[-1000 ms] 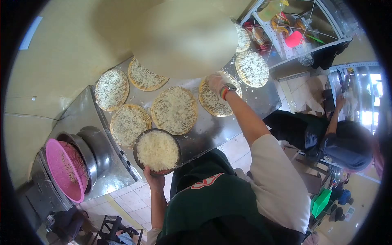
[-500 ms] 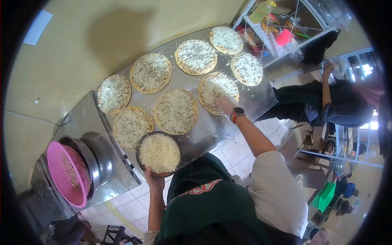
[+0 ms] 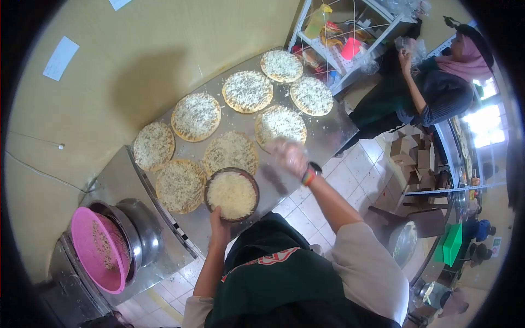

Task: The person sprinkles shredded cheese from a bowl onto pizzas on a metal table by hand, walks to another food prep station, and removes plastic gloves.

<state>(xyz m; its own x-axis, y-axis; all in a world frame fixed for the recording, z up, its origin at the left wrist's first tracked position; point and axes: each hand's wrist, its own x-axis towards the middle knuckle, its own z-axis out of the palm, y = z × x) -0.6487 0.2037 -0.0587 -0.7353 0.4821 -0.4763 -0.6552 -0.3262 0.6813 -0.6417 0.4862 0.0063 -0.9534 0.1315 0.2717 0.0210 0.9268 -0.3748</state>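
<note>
My left hand [image 3: 220, 221] grips the near rim of a round dark bowl [image 3: 256, 206] filled with pale grated cheese [image 3: 232, 194]. The bowl hangs over the table's near edge, covering part of a cheese-strewn pizza [image 3: 227, 148]. My right hand [image 3: 288, 157], in a clear plastic glove with a watch at the wrist, is just off the near edge of another pizza [image 3: 281, 124]; its fingers are blurred and partly hidden. Several more round pizzas topped with white shreds, such as one at the left [image 3: 154, 146] and one at the back [image 3: 247, 91], lie on the metal table [image 3: 284, 183].
A pink basket [image 3: 82, 246] rests tilted by metal basins [image 3: 145, 235] at the left. A white rack [image 3: 328, 52] stands beyond the table's far end. Another person [image 3: 437, 90] stands at the right, holding clear plastic. Cardboard boxes [image 3: 418, 156] sit behind.
My right hand has drawn back from the middle of the pizza toward its near edge. The bowl in my left hand has shifted right, overlapping the middle pizza. The view has turned.
</note>
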